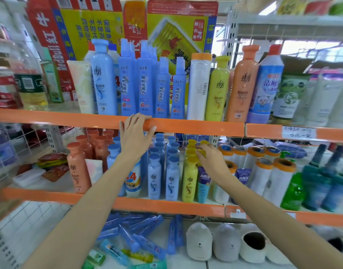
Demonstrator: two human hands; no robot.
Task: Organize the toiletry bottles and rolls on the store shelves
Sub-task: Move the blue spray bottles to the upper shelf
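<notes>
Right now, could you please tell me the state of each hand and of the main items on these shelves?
left hand: open, fingers resting on the upper shelf's orange edge
right hand: pinching a yellow bottle cap
front yellow shampoo bottle: upright, capped
light blue shampoo bottles: upright, in rows
orange-capped rolls: standing on end
blue tubes: lying jumbled on the bottom shelf

Two bare forearms enter from the lower edge of the view, each ending in one of the person's hands: the left hand (134, 137) and the right hand (211, 160). Both arms are uncovered along the whole visible length (any sleeve would lie beyond the frame edge). Fingernails are short and unpainted; fingers and wrists are bare.
</notes>
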